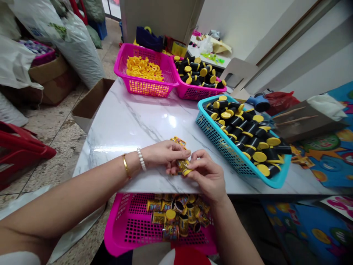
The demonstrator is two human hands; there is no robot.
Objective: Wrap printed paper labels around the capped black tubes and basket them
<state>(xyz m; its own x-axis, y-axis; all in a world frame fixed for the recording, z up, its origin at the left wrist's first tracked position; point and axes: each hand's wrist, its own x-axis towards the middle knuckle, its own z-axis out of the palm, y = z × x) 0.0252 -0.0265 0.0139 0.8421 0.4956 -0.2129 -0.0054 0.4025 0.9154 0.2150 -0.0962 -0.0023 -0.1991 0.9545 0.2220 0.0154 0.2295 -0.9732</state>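
Observation:
Both my hands meet over the near edge of the white marble table point(124, 121). My left hand point(162, 154) and my right hand point(205, 173) pinch a small black tube with a yellow cap and a colourful label point(184, 166) between their fingertips. Just behind the left fingers lies a small stack of printed labels point(178, 141). My left wrist wears a pearl bracelet and a gold bangle.
A teal basket point(220, 147) of black tubes with yellow caps stands to the right. At the back, one pink basket point(138, 86) holds yellow caps, another point(193, 92) black tubes. A pink basket point(129, 228) of labelled tubes sits below the table edge. Boxes and bags crowd the floor at left.

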